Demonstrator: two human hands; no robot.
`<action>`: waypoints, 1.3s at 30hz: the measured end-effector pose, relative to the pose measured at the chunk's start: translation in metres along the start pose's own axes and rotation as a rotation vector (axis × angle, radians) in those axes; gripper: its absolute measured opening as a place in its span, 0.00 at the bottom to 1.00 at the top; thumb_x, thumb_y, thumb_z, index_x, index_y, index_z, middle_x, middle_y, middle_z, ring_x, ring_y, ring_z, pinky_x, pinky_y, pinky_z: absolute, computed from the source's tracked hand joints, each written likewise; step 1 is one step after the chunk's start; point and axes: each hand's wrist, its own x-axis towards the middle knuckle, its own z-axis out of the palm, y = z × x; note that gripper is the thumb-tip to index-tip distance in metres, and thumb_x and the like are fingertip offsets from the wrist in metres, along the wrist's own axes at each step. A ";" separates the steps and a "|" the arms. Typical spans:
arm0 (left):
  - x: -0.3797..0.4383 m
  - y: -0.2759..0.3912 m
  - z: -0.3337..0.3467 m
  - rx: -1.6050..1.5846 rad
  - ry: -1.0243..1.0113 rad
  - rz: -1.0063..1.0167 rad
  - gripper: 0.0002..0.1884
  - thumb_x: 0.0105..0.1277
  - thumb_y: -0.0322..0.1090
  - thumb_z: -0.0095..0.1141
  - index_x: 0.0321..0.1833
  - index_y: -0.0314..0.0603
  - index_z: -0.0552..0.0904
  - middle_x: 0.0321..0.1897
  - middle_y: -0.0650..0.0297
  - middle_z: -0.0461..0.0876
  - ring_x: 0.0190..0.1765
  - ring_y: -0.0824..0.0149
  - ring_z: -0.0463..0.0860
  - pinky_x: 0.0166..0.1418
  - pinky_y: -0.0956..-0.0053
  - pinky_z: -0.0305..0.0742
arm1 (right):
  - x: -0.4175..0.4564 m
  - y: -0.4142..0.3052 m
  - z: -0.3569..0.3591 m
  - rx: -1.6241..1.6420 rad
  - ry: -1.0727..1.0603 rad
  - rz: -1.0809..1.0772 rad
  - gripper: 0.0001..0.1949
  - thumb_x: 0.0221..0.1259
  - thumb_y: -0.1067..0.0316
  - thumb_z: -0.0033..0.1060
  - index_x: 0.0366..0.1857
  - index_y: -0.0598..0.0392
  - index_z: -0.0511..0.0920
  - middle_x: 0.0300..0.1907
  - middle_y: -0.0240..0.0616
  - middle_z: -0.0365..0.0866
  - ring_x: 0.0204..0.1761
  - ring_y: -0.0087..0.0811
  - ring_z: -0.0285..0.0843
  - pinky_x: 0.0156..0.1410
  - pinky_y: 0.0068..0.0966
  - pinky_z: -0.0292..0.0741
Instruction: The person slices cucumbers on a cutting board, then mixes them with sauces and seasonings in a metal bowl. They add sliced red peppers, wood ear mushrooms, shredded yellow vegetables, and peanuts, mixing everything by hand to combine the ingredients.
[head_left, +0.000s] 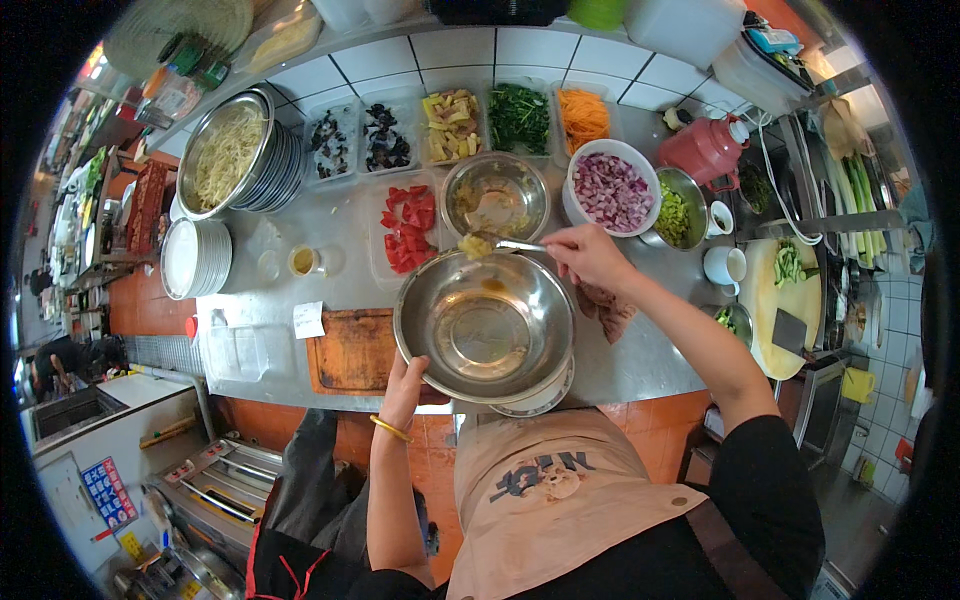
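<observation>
With my left hand I grip the lower left rim of a large stainless steel bowl, which has a little brownish liquid on its inner wall. My right hand holds a metal spoon by its handle; pale yellow, mashed-looking food sits on its tip, over the large bowl's far rim. Just beyond is a smaller steel bowl with yellowish bits in it. A white bowl of chopped red onion stands to its right. Left of it, a clear tub holds cut red peppers or tomatoes.
Plastic tubs of shredded carrot, chopped greens and dark fungus-like pieces line the tiled wall. Stacked plates stand left, near a wooden board. On the right are a pink jug and a cleaver on a cutting board.
</observation>
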 end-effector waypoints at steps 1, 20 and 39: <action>0.001 -0.001 0.000 0.000 -0.002 0.004 0.25 0.74 0.40 0.43 0.73 0.44 0.61 0.45 0.55 0.83 0.31 0.60 0.89 0.31 0.69 0.88 | -0.014 -0.009 0.002 -0.036 0.017 -0.094 0.12 0.64 0.71 0.59 0.46 0.64 0.86 0.19 0.40 0.82 0.19 0.27 0.81 0.26 0.25 0.77; -0.004 0.001 0.007 -0.014 0.006 0.049 0.27 0.73 0.39 0.45 0.75 0.46 0.60 0.48 0.55 0.82 0.34 0.60 0.90 0.31 0.68 0.89 | 0.067 0.051 0.066 -0.724 0.147 -0.350 0.04 0.56 0.72 0.57 0.32 0.60 0.79 0.25 0.52 0.83 0.28 0.50 0.85 0.36 0.45 0.79; 0.003 -0.003 0.007 -0.002 -0.013 0.028 0.27 0.73 0.40 0.46 0.74 0.48 0.61 0.43 0.55 0.84 0.30 0.59 0.89 0.33 0.68 0.89 | 0.053 0.028 0.065 -0.561 0.228 -0.224 0.09 0.63 0.68 0.58 0.39 0.57 0.86 0.31 0.53 0.85 0.34 0.53 0.84 0.43 0.46 0.79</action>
